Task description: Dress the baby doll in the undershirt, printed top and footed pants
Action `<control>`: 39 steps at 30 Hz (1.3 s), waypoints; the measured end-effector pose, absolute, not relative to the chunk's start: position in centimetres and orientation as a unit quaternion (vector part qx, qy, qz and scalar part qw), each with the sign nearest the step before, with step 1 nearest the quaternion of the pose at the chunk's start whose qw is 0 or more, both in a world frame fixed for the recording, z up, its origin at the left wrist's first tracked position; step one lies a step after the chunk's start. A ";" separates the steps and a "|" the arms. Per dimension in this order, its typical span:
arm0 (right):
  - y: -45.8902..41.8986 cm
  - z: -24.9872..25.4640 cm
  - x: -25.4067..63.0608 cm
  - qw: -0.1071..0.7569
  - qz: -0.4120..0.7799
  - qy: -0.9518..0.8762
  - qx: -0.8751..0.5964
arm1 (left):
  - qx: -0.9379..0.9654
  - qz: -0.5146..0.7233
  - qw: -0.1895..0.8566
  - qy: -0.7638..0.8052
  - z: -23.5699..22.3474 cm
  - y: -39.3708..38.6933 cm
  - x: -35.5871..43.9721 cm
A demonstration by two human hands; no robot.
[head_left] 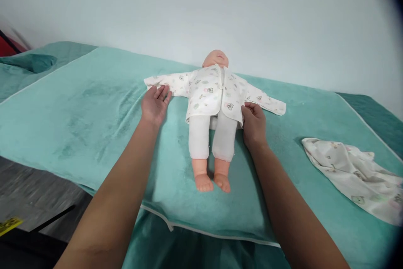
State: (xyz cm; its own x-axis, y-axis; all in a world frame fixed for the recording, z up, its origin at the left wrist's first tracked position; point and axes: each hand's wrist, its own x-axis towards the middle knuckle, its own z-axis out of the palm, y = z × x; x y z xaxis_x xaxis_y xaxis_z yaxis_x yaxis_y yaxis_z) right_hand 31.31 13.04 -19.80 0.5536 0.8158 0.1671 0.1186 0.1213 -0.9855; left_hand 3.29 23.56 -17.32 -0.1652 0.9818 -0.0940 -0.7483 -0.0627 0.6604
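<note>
A baby doll (pixel 214 134) lies on its back on a teal blanket (pixel 94 109), head toward the wall. It wears a white patterned jacket (pixel 210 90) with both sleeves spread out and white leggings. My left hand (pixel 155 103) lies flat and open beside the end of the doll's left-side sleeve, fingertips touching the cuff. My right hand (pixel 253 124) is closed in a pinch on the jacket's lower hem at the doll's hip.
A crumpled white patterned garment (pixel 355 174) lies on the blanket at the right. A teal pillow (pixel 30 62) sits at the far left. A pale wall runs behind the bed. The blanket's front edge (pixel 176 225) overhangs near me.
</note>
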 end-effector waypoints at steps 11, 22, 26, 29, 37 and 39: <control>7.6 -19.7 31.5 0.559 0.172 -0.470 -0.661 | 0.294 0.680 0.597 0.309 -18.4 16.5 4.6; -10.1 -19.1 43.1 0.246 -0.192 -0.546 -0.777 | 0.355 0.628 0.613 0.323 -19.1 8.4 4.0; -12.3 -18.3 47.6 0.214 -0.113 -0.450 -0.860 | 0.390 0.589 0.618 0.346 -19.1 5.1 2.8; -11.8 -16.9 47.2 0.314 0.001 -0.426 -0.849 | 0.449 0.531 0.609 0.381 -18.3 2.5 2.1; -9.1 -8.5 33.6 0.548 0.298 -0.481 -0.616 | 0.599 0.408 0.592 0.353 -11.7 -3.6 4.2; -8.9 -5.9 29.9 0.545 0.343 -0.531 -0.551 | 0.613 0.403 0.606 0.309 -10.3 -4.8 5.1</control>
